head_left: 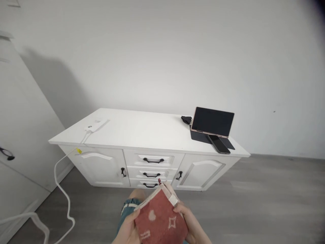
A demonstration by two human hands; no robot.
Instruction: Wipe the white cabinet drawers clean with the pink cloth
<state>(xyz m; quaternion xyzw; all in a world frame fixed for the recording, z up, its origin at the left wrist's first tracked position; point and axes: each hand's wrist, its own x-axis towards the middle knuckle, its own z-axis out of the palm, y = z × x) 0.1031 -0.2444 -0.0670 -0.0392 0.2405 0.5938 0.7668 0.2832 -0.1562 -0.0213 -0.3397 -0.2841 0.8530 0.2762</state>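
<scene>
A red cloth pouch point(158, 218) with pale heart and diamond patterns is held tilted at the bottom centre, over my lap. Pale trim runs along its upper edges, a small white tag point(173, 200) sits on the right one, and a dark red tab point(159, 181) sticks up at the top corner. My left hand point(130, 227) grips the pouch's left side, thumb on the front. On the right side, my right hand point(189, 221) closes around it, with its thumb near the tag. The fingers behind the pouch are hidden.
Ahead stands a white cabinet point(142, 130) with black handles. On its top lie a white power bank point(93, 126) with a cable point(62, 189), a propped tablet point(212, 122), a phone point(218, 144) and a small black item point(186, 119). A tall white wardrobe point(22, 112) stands left.
</scene>
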